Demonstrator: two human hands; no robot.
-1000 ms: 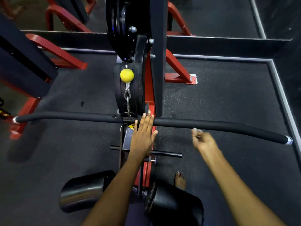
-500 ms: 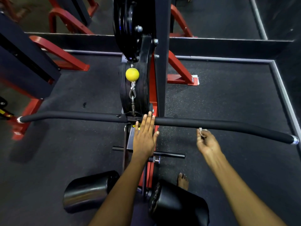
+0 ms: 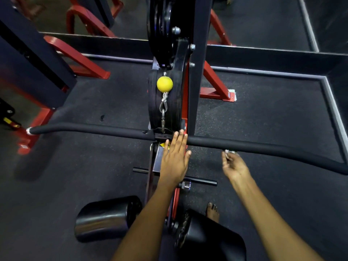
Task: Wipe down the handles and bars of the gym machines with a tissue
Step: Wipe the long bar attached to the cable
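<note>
Left hand (image 3: 174, 159) flat on the bar (image 3: 263, 147), right hand (image 3: 234, 167) pinching tissue (image 3: 228, 152) (speckled black floor (image 3: 263, 113)).

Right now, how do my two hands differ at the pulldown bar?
The left hand lies flat with straight fingers, its tips touching the middle of the black bar; the right hand is curled, pinching a small tissue just under the bar. The left holds nothing; the right holds the wiping tissue. Both reach forward to the same bar.
</note>
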